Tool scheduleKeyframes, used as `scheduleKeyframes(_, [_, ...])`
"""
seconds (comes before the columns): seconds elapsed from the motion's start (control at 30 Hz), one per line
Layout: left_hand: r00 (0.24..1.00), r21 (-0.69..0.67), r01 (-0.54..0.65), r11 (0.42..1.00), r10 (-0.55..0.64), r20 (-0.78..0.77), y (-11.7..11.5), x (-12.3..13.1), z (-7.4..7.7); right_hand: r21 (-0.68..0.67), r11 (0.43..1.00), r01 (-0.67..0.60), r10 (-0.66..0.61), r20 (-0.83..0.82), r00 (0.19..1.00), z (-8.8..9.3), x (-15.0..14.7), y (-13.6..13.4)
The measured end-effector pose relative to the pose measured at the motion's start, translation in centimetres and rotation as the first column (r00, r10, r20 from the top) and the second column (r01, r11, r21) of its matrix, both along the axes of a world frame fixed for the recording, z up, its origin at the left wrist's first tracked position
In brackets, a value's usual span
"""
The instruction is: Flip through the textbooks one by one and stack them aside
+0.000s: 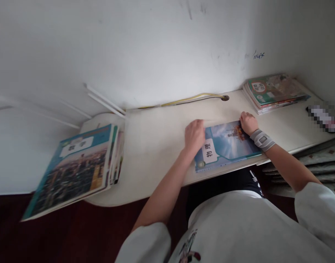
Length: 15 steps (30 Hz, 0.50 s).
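Note:
A blue textbook lies turned sideways on the white desk near its front edge, its cover showing clouds and an orange structure. My left hand is closed at the book's left edge, slightly blurred, with its fingertips hidden behind the knuckles. At the far right corner my right hand grips the same book, fingers curled over the edge. A grey band wraps my right wrist.
To the left, a pile of textbooks juts past the desk's end. Another stack of books sits at the back right, near a phone-like object, partly pixelated. A yellow cable runs along the wall into a desk hole.

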<state>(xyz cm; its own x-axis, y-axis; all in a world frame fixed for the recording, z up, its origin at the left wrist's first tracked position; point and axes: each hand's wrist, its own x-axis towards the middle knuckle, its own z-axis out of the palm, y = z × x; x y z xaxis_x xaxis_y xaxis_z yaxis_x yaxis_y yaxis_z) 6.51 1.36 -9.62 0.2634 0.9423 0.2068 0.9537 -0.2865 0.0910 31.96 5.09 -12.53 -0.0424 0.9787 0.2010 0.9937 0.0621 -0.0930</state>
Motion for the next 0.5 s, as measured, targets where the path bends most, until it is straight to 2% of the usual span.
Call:
scheduleKeyframes(0.07, [0.99, -0.151, 0.133, 0.98, -0.139, -0.031, -0.6, 1.5, 0.0, 0.02, 1.0, -0.003, 0.004, -0.04, 0.999, -0.3, 0.5, 0.2])
scheduleKeyframes(0.13, [0.983, -0.27, 0.147, 0.952, -0.17, -0.064, -1.0, 2.7, -0.5, 0.019, 1.0, -0.003, 0.004, -0.101, 0.995, -0.2, 1.0, 0.4])
scheduleKeyframes(0.23, [0.988, -0.272, 0.094, 0.958, -0.123, -0.092, -1.6, 3.5, -1.7, -0.024, 1.0, 0.002, -0.006, -0.171, 0.985, 0.6, 1.5, 0.3])
scheduleKeyframes(0.3, [0.992, -0.224, 0.086, 0.971, -0.105, -0.075, -2.0, 3.5, -2.4, -0.005, 1.0, -0.011, 0.01, -0.126, 0.992, 1.6, 1.1, -0.3])
scheduleKeyframes(0.4, [0.994, -0.199, 0.09, 0.976, -0.099, -0.039, -2.2, 3.2, -2.8, 0.063, 0.983, -0.17, 0.169, 0.02, 0.985, 2.5, -0.8, -2.1])
scheduleKeyframes(0.5, [0.992, -0.227, 0.11, 0.968, -0.121, -0.036, -1.7, 2.7, -2.5, -0.038, 0.912, -0.409, 0.411, 0.079, 0.908, 1.9, -3.2, -4.2])
